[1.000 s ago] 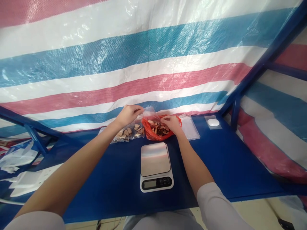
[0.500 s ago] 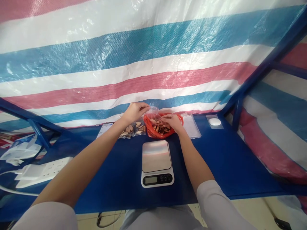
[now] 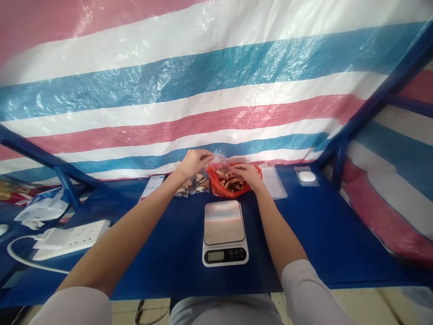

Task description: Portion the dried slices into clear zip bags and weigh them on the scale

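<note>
A thin clear plastic bag (image 3: 220, 159) is stretched out at about three o'clock from the fingertips of the left hand (image 3: 194, 161), whose fingers are pinched together on its near edge. It sits over the eleven o'clock edge of a red plastic bag (image 3: 218, 189) full of dried brown slices (image 3: 233, 184). The right hand (image 3: 249, 175) reaches over the red bag's one o'clock side, fingers bent just above the slices; whether they grip the clear bag or a slice, I cannot make out. Taking the red bag as the dial's centre, filled clear bags (image 3: 202, 183) lie just beside it at nine o'clock, with a lit phone (image 3: 154, 186) beyond them. Flat clear bags (image 3: 275, 184) lie at three o'clock, and a digital scale (image 3: 225, 225) stands at six o'clock on the blue bench (image 3: 169, 253). A white power strip (image 3: 81, 237) lies well apart, towards eight o'clock.
</note>
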`<state>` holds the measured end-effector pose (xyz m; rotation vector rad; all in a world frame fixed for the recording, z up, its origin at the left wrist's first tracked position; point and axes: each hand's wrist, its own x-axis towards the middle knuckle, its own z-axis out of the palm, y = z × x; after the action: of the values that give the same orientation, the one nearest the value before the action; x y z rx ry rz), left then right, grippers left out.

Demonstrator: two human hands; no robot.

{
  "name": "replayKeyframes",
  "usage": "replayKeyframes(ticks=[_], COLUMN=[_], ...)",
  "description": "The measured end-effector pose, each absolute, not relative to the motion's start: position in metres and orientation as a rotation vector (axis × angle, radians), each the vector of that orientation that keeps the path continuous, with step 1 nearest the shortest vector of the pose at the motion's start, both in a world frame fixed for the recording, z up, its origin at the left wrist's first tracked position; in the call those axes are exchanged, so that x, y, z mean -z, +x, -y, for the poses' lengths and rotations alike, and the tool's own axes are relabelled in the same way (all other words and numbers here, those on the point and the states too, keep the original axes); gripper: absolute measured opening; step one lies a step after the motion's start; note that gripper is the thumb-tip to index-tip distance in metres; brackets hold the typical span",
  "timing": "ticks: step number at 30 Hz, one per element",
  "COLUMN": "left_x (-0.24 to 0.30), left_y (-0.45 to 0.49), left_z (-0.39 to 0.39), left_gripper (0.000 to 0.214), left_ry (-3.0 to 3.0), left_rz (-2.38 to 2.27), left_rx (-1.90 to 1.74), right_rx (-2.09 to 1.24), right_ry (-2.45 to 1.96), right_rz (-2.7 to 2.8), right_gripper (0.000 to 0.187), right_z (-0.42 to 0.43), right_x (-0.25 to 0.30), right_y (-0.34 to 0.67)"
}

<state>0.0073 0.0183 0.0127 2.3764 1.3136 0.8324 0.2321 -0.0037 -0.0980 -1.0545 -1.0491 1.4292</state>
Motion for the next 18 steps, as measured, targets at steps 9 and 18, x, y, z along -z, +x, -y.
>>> replayKeyframes(ticks=[9, 18], left_x=[-0.0068, -0.0128], left_y=[0.0181, 0.0130], left_z=[-0.0166, -0.0190], left_gripper=[0.032, 0.034], left_ry=[2.320, 2.238], left_rz=[-1.317, -1.330], left_rx=[-0.919, -0.949], right_rx=[-1.350, -1.357], right_ry=[-1.148, -1.127], right_rz=[1.030, 1.054], right_gripper=[0.007, 0.012], right_z=[-0.0007, -0.0008], right_x=[0.1022, 0.1021], right_y=[0.2318, 0.2288])
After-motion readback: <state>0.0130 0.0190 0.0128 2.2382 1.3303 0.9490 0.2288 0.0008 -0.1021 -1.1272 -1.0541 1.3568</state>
